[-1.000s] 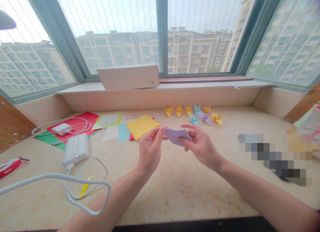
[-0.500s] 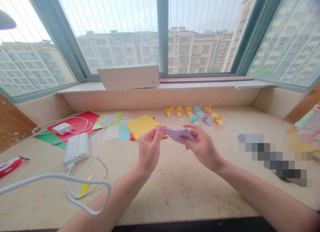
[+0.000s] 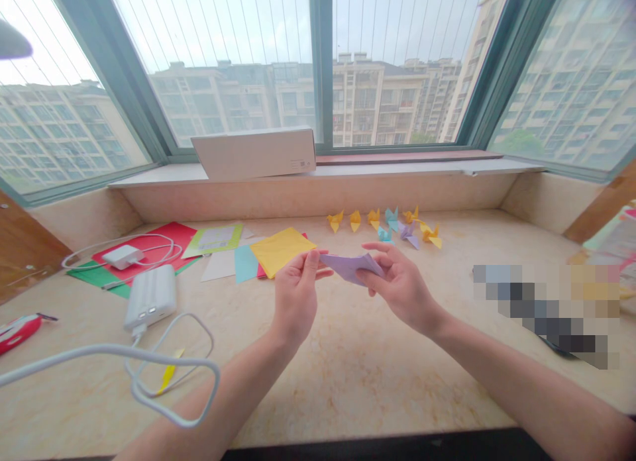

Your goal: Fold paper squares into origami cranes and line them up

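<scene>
A folded piece of purple paper (image 3: 349, 267) is held up above the counter between my two hands. My left hand (image 3: 297, 285) pinches its left corner between thumb and fingers. On the other side, my right hand (image 3: 397, 282) grips the right end, thumb in front and some fingers hidden behind the paper. Beyond my hands stand several folded paper cranes: yellow cranes (image 3: 335, 220), blue cranes (image 3: 391, 218) and a purple crane (image 3: 409, 235). Just left of my left hand lies a yellow paper sheet (image 3: 278, 249) over other coloured sheets.
Left on the marble counter (image 3: 338, 381) are a white power bank (image 3: 152, 295), its looping cable (image 3: 173, 361), a white charger (image 3: 123, 256), red paper (image 3: 171, 236) and a red cutter (image 3: 20, 332). A white box (image 3: 256, 155) stands on the sill. A blurred-out object (image 3: 551, 315) lies right.
The view has shifted very slightly. Both hands keep hold of the purple paper, its left tip a touch further left; nothing else has visibly moved.
</scene>
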The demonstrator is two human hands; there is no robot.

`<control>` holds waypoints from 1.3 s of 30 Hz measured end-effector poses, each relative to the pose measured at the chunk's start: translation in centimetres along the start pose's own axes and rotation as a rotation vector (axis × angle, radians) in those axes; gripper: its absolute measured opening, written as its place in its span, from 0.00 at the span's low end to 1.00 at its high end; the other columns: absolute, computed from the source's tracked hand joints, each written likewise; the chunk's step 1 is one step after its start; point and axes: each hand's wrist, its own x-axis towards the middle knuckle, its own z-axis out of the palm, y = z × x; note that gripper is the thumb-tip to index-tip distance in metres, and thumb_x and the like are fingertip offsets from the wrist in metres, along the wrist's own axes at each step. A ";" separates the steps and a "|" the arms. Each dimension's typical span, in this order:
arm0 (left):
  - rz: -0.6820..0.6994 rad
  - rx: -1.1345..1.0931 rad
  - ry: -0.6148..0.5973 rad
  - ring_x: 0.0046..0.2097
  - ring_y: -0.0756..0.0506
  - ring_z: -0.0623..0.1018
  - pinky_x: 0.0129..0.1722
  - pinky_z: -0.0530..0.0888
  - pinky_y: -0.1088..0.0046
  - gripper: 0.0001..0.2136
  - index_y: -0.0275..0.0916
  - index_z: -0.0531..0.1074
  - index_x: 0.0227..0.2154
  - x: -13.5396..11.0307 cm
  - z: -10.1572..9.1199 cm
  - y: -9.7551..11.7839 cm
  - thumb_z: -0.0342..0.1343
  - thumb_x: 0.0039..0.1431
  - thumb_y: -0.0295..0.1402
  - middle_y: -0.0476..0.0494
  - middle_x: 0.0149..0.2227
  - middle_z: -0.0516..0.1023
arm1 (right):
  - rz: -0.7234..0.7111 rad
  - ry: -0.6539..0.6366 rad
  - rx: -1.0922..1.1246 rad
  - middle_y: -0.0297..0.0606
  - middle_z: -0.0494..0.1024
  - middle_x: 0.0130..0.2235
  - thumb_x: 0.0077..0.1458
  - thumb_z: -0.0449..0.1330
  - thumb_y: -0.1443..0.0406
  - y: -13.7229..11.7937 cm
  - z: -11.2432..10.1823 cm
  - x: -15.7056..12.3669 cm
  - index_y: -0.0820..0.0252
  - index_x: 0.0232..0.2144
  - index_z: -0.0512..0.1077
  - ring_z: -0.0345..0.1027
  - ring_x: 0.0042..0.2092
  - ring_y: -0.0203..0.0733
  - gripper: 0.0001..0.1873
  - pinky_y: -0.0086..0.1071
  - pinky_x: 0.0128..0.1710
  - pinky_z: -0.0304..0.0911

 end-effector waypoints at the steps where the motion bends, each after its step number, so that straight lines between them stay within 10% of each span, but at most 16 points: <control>1: 0.007 -0.003 0.003 0.37 0.47 0.82 0.37 0.80 0.72 0.14 0.36 0.80 0.35 0.0 0.0 -0.1 0.60 0.61 0.44 0.44 0.34 0.83 | 0.005 -0.002 0.015 0.31 0.78 0.33 0.54 0.66 0.64 -0.1 0.0 0.0 0.55 0.52 0.66 0.67 0.25 0.32 0.24 0.29 0.25 0.64; 25: -0.019 0.023 -0.008 0.34 0.46 0.80 0.39 0.78 0.69 0.15 0.35 0.79 0.31 0.1 0.0 0.4 0.64 0.56 0.44 0.44 0.31 0.82 | 0.179 -0.104 0.210 0.30 0.78 0.30 0.47 0.72 0.60 -0.9 -0.2 0.4 0.56 0.55 0.62 0.65 0.23 0.32 0.36 0.27 0.21 0.63; 30: -0.087 -0.040 -0.163 0.38 0.44 0.81 0.39 0.78 0.68 0.16 0.35 0.79 0.37 -0.3 0.3 1.0 0.64 0.57 0.45 0.41 0.36 0.83 | 0.212 -0.108 0.247 0.31 0.78 0.30 0.47 0.72 0.59 -1.2 -0.2 0.3 0.57 0.55 0.62 0.65 0.23 0.32 0.37 0.27 0.21 0.63; 39: -0.173 0.005 -0.232 0.39 0.43 0.81 0.42 0.76 0.67 0.13 0.35 0.81 0.34 -0.3 0.3 0.1 0.65 0.56 0.42 0.41 0.35 0.84 | 0.040 -0.061 0.051 0.35 0.79 0.35 0.54 0.67 0.61 -1.1 0.5 -0.5 0.55 0.53 0.65 0.73 0.32 0.38 0.26 0.32 0.29 0.70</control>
